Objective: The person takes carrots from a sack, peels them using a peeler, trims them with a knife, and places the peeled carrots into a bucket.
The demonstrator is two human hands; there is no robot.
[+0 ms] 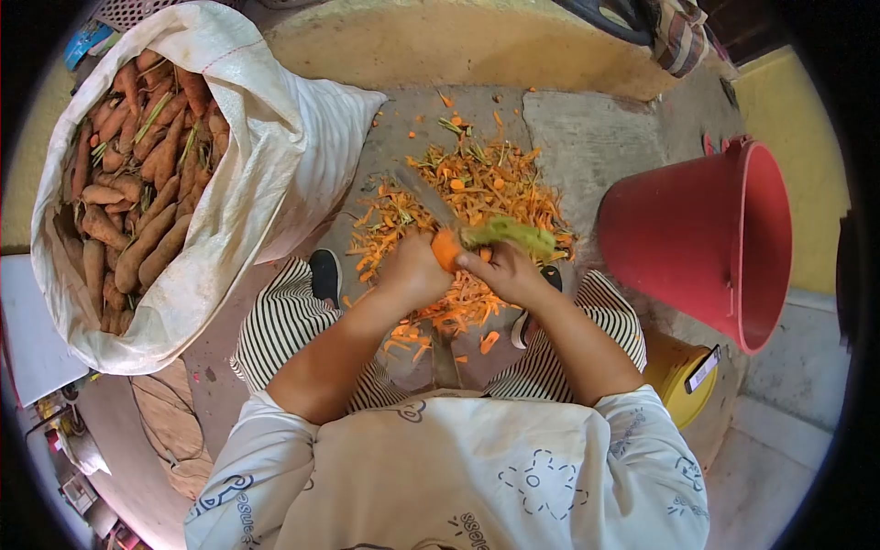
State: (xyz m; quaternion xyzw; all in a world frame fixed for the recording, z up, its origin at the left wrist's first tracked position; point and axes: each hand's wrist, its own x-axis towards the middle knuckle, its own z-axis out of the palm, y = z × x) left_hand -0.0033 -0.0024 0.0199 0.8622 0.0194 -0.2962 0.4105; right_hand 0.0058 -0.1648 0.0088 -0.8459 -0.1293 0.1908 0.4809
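My left hand (414, 271) is closed around a carrot (446, 249), whose broad orange end shows beside my fingers. My right hand (506, 273) is closed too, with its thumb against the carrot. A knife (427, 197) points up and left from between my hands. Its blade meets the carrot's top; its handle is hidden, seemingly inside my right fist. Above my right hand, a blurred green stalk (513, 234) sticks out to the right from the carrot's top. Orange peelings (500, 179), small carrot pieces and green bits are heaped on the floor beneath my hands.
A white sack (316, 137) full of unpeeled carrots (137, 174) stands at left. At right, a large red bucket (678, 234) tilts beside a yellow bucket (676, 371) with a phone (703, 369) on it. A low ledge (440, 50) runs along the back.
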